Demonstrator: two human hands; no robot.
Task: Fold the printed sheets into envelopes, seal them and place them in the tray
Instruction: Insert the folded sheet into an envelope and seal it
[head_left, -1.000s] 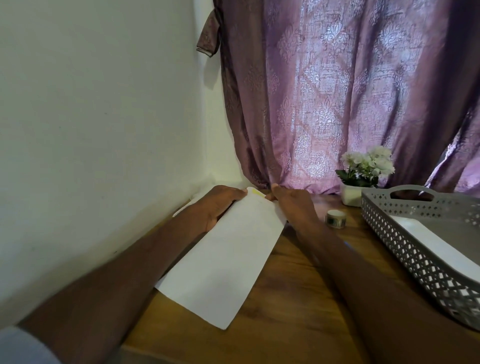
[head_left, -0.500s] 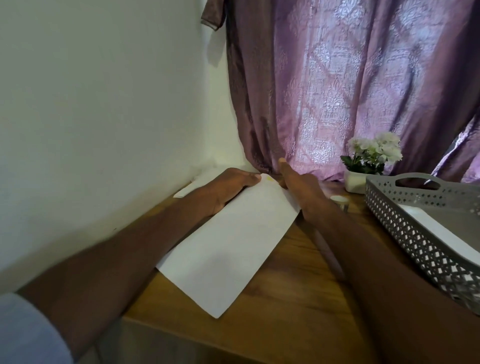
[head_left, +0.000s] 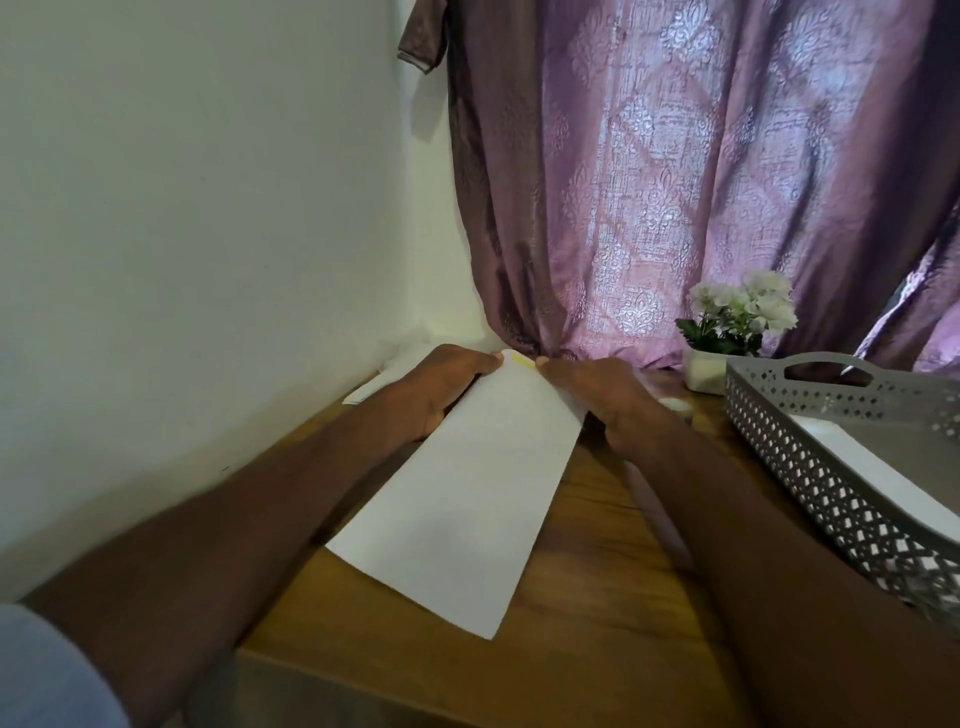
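A long white folded sheet (head_left: 467, 493) lies on the wooden table (head_left: 597, 597), running from its front edge toward the far corner. My left hand (head_left: 441, 384) holds the sheet's far left corner, and my right hand (head_left: 597, 395) holds its far right corner. A small yellow mark shows at the sheet's far end, between my fingertips. The grey perforated tray (head_left: 810, 457) stands at the right with a white envelope (head_left: 883, 462) lying inside it.
More white paper (head_left: 379, 382) lies against the wall behind my left hand. A roll of tape (head_left: 675, 405) is partly hidden behind my right wrist. A small pot of white flowers (head_left: 732, 332) stands before the purple curtain (head_left: 675, 182). The white wall (head_left: 182, 234) borders the table's left side.
Both hands stay at the sheet's far end. The right hand, stretched past the sheet's end half a second ago, has drawn back to its corner. The view has shifted slightly.
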